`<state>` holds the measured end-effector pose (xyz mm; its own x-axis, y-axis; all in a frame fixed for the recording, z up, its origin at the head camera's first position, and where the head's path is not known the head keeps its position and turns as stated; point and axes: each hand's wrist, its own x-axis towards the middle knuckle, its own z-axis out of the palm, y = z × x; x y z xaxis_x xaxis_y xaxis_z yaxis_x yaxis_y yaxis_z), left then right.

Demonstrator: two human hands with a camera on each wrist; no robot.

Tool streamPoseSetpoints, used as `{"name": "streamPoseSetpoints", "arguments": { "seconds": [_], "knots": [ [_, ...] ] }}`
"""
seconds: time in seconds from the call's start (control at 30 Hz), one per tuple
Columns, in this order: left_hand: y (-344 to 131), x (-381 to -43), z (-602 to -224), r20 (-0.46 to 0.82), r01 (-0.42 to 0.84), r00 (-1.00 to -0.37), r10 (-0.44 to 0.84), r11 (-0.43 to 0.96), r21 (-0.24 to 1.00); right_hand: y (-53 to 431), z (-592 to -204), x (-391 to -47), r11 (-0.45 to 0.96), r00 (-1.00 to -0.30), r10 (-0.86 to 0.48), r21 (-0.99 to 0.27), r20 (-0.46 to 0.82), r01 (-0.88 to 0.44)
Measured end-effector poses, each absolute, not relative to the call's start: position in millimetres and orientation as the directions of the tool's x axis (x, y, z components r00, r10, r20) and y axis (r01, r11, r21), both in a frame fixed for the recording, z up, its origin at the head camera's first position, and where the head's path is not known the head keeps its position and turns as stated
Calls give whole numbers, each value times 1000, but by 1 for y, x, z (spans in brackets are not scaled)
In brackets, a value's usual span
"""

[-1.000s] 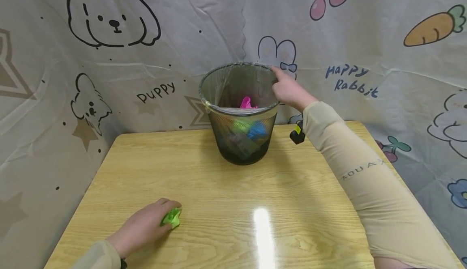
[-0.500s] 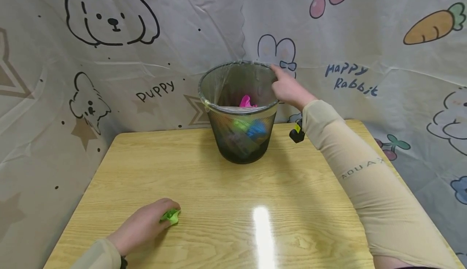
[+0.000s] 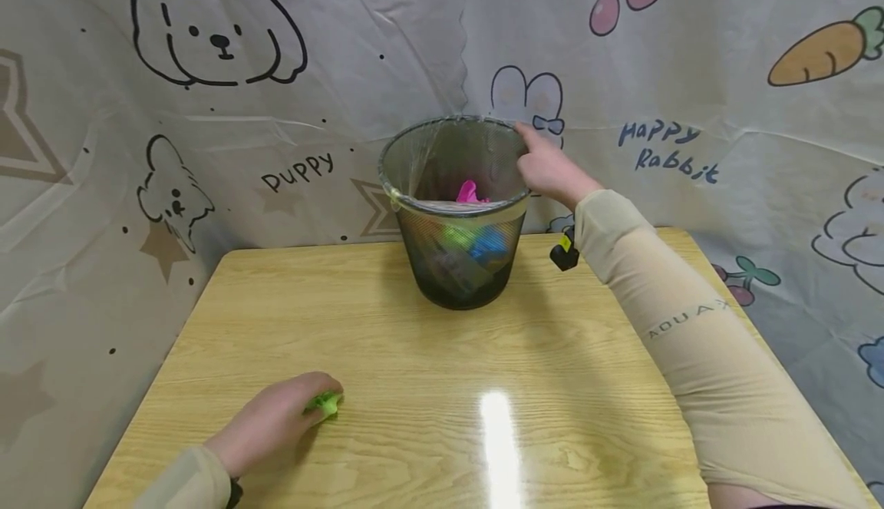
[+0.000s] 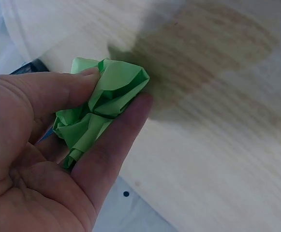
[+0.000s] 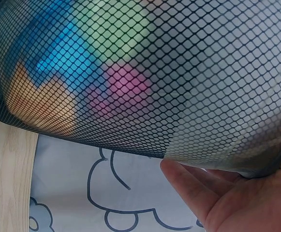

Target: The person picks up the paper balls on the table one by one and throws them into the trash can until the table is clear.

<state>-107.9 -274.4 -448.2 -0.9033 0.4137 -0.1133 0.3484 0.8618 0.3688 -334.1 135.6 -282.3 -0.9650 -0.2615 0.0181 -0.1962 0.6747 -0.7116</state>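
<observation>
My left hand (image 3: 272, 421) pinches a crumpled ball of green paper (image 4: 109, 94) between thumb and fingers, low over the front left of the wooden table. Folds of the paper stick out past the fingertips in the left wrist view. At the back of the table a black mesh wastebasket (image 3: 459, 263), lined with a clear bag, stands upright. My right hand (image 3: 552, 171) holds its rim at the right side, fingers against the mesh in the right wrist view. Part of that grip is hidden. Inside lie crumpled pink paper (image 3: 468, 193), blue paper (image 5: 70, 55) and other coloured pieces.
The pale wooden table (image 3: 387, 355) ends at a printed cloth backdrop (image 3: 387, 33) behind the wastebasket and along both sides. My right sleeve (image 3: 691, 340) reaches across the table's right side. A bright light reflection lies on the tabletop at the front.
The left hand turns the green paper slightly, and less of the paper shows in the head view. The right hand and the wastebasket stay where they were.
</observation>
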Motion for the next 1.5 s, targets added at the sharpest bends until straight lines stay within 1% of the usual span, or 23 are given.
{"name": "streamPoseSetpoints", "arguments": {
  "seconds": [0.13, 0.27, 0.5, 0.77, 1.0, 1.1, 1.33, 1.5],
  "knots": [
    [-276, -110, -439, -56, 381, -902, 428, 850, 363, 135, -283, -334, 678, -965, -261, -710, 10, -191],
    [-277, -119, -421, 8, 411, -899, 437, 839, 357, 135, -284, -334, 675, -965, -263, -711, 16, -196],
    [-276, -140, -369, 153, 457, -889, 431, 816, 355, 135, -283, -336, 674, -961, -274, -708, 26, -211],
    [-270, -166, -309, 268, 494, -865, 424, 812, 311, 135, -281, -335, 666, -962, -274, -717, 19, -204],
    [-259, -189, -263, 301, 459, -878, 372, 831, 312, 134, -281, -335, 672, -962, -273, -713, 16, -202],
    [-251, -200, -249, 317, 472, -870, 377, 823, 317, 135, -281, -334, 674, -963, -271, -712, 11, -198],
    [-233, -221, -222, 343, 496, -856, 387, 803, 330, 134, -280, -333, 669, -960, -279, -715, 12, -203],
    [-218, -236, -211, 339, 476, -868, 362, 803, 360, 134, -280, -334, 674, -963, -269, -712, 9, -195]
  ]
}}
